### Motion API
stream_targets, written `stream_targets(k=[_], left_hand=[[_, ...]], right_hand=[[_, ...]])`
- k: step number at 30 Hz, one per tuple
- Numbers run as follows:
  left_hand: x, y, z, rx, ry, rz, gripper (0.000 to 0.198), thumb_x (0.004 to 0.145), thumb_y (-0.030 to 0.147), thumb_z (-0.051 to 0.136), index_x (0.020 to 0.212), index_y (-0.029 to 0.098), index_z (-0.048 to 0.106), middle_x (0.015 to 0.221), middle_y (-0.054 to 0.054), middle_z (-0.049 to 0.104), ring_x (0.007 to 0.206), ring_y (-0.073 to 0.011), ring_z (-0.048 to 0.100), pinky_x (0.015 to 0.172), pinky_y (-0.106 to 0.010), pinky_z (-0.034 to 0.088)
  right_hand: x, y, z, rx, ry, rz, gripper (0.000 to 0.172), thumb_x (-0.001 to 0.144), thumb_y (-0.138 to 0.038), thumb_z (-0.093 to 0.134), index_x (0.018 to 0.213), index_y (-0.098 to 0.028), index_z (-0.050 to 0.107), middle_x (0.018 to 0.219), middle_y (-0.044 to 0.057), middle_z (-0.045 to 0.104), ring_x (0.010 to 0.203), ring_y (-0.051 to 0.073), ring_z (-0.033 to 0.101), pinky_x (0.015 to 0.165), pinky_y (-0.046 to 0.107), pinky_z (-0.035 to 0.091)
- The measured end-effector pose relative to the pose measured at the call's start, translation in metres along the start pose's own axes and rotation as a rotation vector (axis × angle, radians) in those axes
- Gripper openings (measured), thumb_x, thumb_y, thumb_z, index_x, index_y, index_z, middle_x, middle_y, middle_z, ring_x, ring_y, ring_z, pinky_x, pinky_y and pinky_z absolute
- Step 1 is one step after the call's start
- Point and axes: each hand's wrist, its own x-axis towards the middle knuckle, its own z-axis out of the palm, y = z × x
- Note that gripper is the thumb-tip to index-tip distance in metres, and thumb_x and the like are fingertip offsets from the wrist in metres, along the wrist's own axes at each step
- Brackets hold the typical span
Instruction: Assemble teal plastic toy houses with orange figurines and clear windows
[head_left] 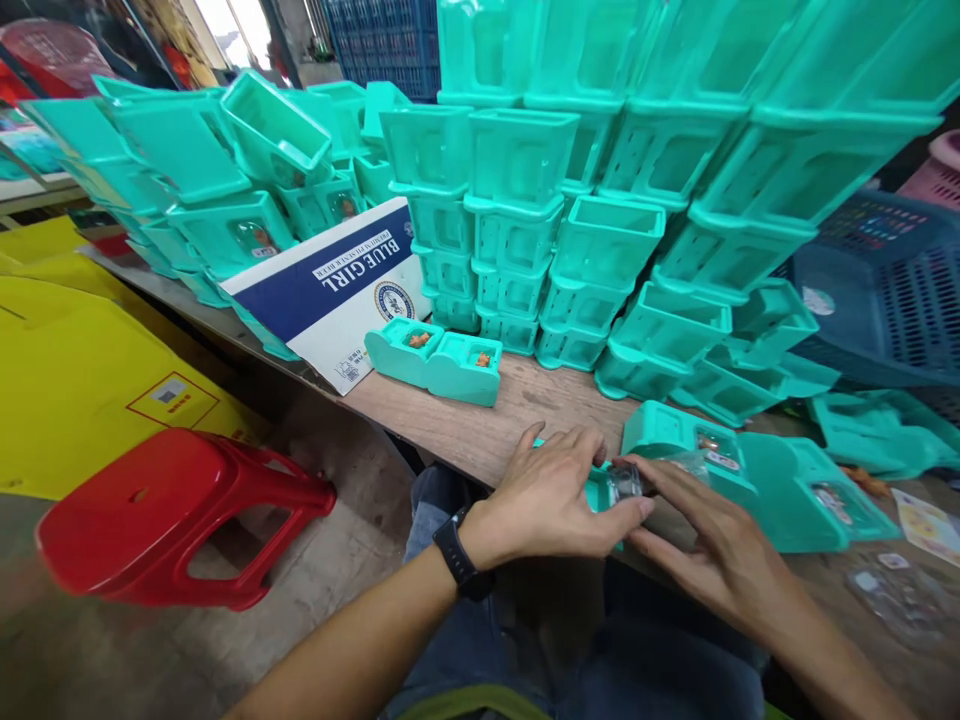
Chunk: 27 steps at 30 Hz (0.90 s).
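My left hand (pixel 551 495), with a dark watch band on its wrist, is closed over a turquoise plastic box (pixel 598 492) at the table's front edge, hiding most of it. My right hand (pixel 697 525) pinches a small clear plastic cover (pixel 624 484) between thumb and fingers, against the box. Whether the cover is seated in the box I cannot tell. Just beyond my right hand lie two turquoise boxes with clear windows, one nearer the middle (pixel 675 432) and one farther right (pixel 802 490). A joined-looking pair of turquoise boxes (pixel 431 362) with orange figures in their windows lies farther left.
Tall stacks of turquoise boxes (pixel 517 215) stand along the back of the wooden table (pixel 536 390). A Blue Girl carton (pixel 337 285) leans at the left. Loose clear pieces (pixel 900 600) lie at right, near a blue basket (pixel 877 290). A red stool (pixel 180 510) stands left.
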Motion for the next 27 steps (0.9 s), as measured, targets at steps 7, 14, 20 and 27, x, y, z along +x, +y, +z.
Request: stream_targets(k=[7, 14, 20, 27], left_hand=[[-0.009, -0.013, 0.003, -0.147, 0.142, 0.106, 0.03, 0.092, 0.028, 0.064, 0.119, 0.022, 0.055, 0.114, -0.004, 0.069, 0.114, -0.0252, 0.065, 0.123, -0.057, 0.032], [-0.029, -0.038, 0.003, -0.09, 0.299, 0.43, 0.014, 0.102, 0.022, 0.058, 0.102, 0.022, 0.072, 0.12, -0.007, 0.073, 0.126, -0.0239, 0.06, 0.112, -0.04, 0.049], [-0.041, -0.053, 0.011, 0.037, 0.29, 0.423, 0.02, 0.106, 0.022, 0.052, 0.114, 0.025, 0.071, 0.115, -0.003, 0.079, 0.126, -0.025, 0.064, 0.122, -0.055, 0.039], [-0.041, -0.067, 0.012, 0.1, 0.288, 0.476, 0.031, 0.094, 0.043, 0.072, 0.121, 0.029, 0.07, 0.124, -0.01, 0.075, 0.129, -0.0358, 0.063, 0.112, -0.062, 0.052]], right_hand=[[0.009, -0.011, 0.006, 0.054, 0.036, -0.021, 0.051, 0.1, -0.044, 0.062, 0.148, -0.028, 0.054, 0.127, 0.009, 0.075, 0.115, 0.025, 0.074, 0.091, 0.035, 0.064], [-0.006, -0.036, 0.029, 0.031, 0.226, 0.028, 0.034, 0.104, -0.03, 0.056, 0.136, -0.033, 0.066, 0.125, 0.003, 0.077, 0.11, 0.021, 0.075, 0.099, 0.036, 0.057], [-0.011, -0.039, 0.038, -0.016, 0.141, 0.069, 0.041, 0.108, -0.025, 0.045, 0.145, -0.032, 0.059, 0.131, 0.003, 0.075, 0.117, 0.02, 0.073, 0.105, 0.039, 0.052], [-0.007, -0.058, 0.028, 0.116, 0.034, 0.209, 0.04, 0.108, -0.027, 0.04, 0.138, -0.03, 0.066, 0.135, 0.005, 0.073, 0.124, 0.022, 0.069, 0.113, 0.046, 0.049]])
